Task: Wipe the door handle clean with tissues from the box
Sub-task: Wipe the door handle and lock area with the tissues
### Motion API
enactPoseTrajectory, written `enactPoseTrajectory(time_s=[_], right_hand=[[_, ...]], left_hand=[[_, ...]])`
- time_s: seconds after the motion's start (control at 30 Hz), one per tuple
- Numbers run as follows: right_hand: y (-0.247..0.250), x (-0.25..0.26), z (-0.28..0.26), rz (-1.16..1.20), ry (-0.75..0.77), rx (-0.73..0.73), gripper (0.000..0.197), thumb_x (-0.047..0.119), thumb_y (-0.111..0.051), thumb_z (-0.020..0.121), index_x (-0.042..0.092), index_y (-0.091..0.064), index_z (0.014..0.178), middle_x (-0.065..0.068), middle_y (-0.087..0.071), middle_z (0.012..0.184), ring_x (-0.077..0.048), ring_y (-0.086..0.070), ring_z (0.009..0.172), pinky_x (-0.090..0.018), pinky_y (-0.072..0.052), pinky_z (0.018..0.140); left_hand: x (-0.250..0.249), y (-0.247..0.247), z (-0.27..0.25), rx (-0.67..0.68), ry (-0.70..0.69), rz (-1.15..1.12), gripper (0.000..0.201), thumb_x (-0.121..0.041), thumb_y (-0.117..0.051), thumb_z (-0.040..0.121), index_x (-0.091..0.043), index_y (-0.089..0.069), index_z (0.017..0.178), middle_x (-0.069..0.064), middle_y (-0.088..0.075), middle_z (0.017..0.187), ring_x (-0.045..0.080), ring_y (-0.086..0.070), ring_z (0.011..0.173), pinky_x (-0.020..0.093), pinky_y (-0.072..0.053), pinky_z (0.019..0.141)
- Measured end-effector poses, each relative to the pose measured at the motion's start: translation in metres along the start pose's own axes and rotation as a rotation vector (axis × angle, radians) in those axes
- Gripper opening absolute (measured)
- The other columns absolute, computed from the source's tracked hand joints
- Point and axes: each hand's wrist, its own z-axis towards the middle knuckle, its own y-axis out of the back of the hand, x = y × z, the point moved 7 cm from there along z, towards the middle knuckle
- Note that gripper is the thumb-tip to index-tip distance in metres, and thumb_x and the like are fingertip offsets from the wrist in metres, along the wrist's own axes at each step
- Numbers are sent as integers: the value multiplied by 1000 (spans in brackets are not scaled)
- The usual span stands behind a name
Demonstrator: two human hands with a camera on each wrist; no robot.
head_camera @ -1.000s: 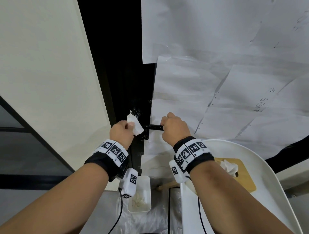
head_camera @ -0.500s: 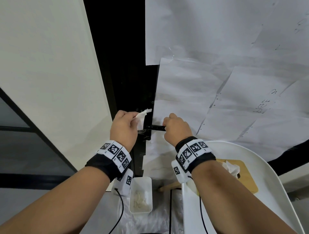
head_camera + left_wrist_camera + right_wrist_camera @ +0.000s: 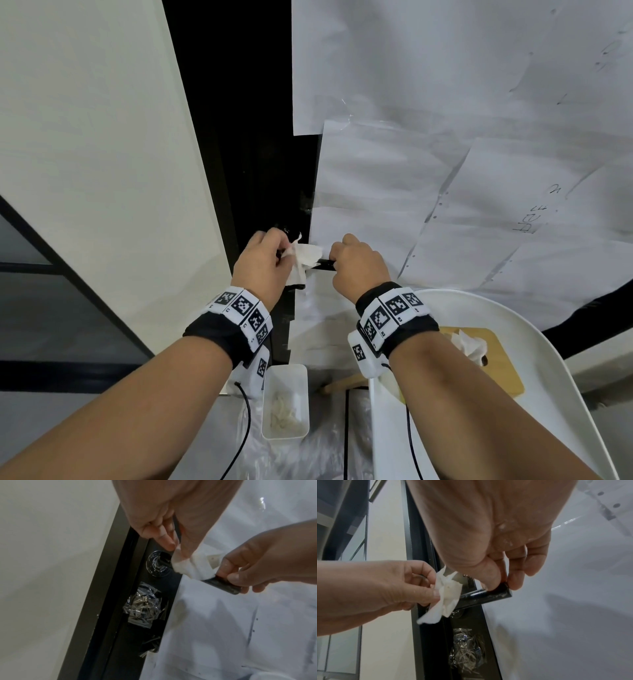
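The left hand (image 3: 262,265) has brought its pinched tissue (image 3: 305,257) onto the door handle (image 3: 485,596) beside the right hand (image 3: 359,263) pinching its end, so wiping resumes.

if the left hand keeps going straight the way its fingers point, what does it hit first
Most likely the door handle itself: the left hand holds the tissue draped on the bar near its pivot, so the tissue meets it first. Behind lies the black door edge, though depth is hard to judge.
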Motion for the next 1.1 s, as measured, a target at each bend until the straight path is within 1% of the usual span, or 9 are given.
enactPoseTrajectory(time_s=[0.1,0.17,0.27,0.37,0.47,0.67,0.8,0.93,1.1], right_hand=[[0,-1,0,2,-1,0,29,3,-47,81,10,-59,106,-8,-51,107,-30,-55,91,-34,-37,73],[0,0,0,5,0,1,29,3,-47,81,10,-59,107,-8,-51,107,-31,-55,92,-35,-38,75],[1,0,1,7,1,1,29,3,-47,80,10,-59,106,-8,-51,107,-31,-55,92,-35,-37,74],[1,0,2,1,1,-10,27,3,-47,79,10,-60,102,-8,-51,105,-31,-56,89,-35,-36,70],[-1,0,3,1,0,-8,27,2,-47,78,10,-60,101,-8,-51,103,-31,-56,88,-35,-36,69],[-2,-2,4,-4,1,-3,25,3,-47,80,10,-60,101,-9,-51,104,-32,-55,89,-35,-34,69],[-4,-4,4,0,5,0,24,5,-48,82,11,-60,103,-8,-50,105,-31,-55,89,-35,-35,69],[-5,-5,4,12,-1,1,23,5,-49,83,12,-60,102,-7,-50,104,-31,-55,89,-35,-35,69],[-4,-4,4,21,-4,2,25,4,-48,81,12,-60,102,-7,-50,104,-30,-54,89,-34,-35,70]], left_hand=[[-2,-1,3,-53,-130,69,10,-9,-66,83,-17,-65,89,-4,-53,98,16,-54,84,34,-53,73],[-7,-6,1,-40,-232,164,14,-4,-68,80,-13,-71,90,1,-58,96,24,-54,86,40,-51,72],[-12,-15,-3,24,-316,317,18,-12,-74,78,-17,-73,95,-1,-63,96,28,-55,88,41,-46,72],[-14,-17,-3,6,-335,397,18,-22,-80,73,-18,-75,91,-3,-65,89,29,-56,86,40,-43,68],[-17,-19,-2,-4,-352,467,18,-32,-78,74,-21,-75,88,-3,-62,82,28,-54,83,37,-40,65],[-22,-20,0,-11,-424,568,9,-28,-76,76,-22,-74,83,-4,-60,75,25,-54,83,36,-37,64],[-21,-18,0,-24,-391,553,9,-31,-70,81,-24,-75,85,-5,-59,74,25,-52,84,37,-37,66],[-18,-15,-1,-16,-363,576,10,-31,-74,78,-22,-75,79,-4,-57,72,25,-51,82,36,-36,65],[-18,-15,1,3,-370,601,12,-31,-78,73,-23,-75,81,-3,-56,72,25,-50,81,35,-35,65]])
